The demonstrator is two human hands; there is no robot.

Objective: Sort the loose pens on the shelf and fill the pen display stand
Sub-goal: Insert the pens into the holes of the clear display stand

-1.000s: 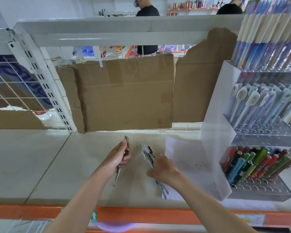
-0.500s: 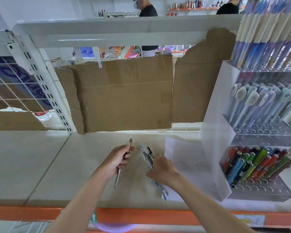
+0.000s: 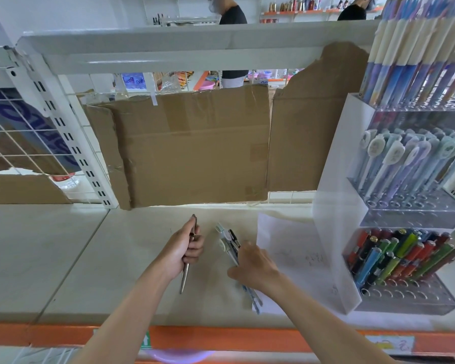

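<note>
Gripping a silver pen, the left hand is clenched round the barrel mid-length; the pen runs near-vertical in frame, its dark clip end poking out above the thumb, its silver end trailing below the palm over the shelf. Can't tell if the lower tip touches the surface.

Right hand is closed on a bundle of pens, several pale green/white and black ones fanned out above the fingers, blue-tinted ends sticking out below the wrist. Bundle lies diagonal, low against the shelf, its lower ends over the edge of a white paper sheet. The two hands are near each other, not touching.

Paper sheet lies flat on the shelf, just beside the pen display stand at right. Stand is white-sided with clear tiers: bottom tier holds coloured pens (red, green, blue, black) leaning in ring holes, front rows of holes open; middle tier holds pastel pens with white caps; top tier holds tall blue/purple pens.

Behind the hands, a cardboard panel stands against the wire grid back of the shelf, with a second, torn piece to its right. Orange rail runs along the shelf's front edge.
</note>
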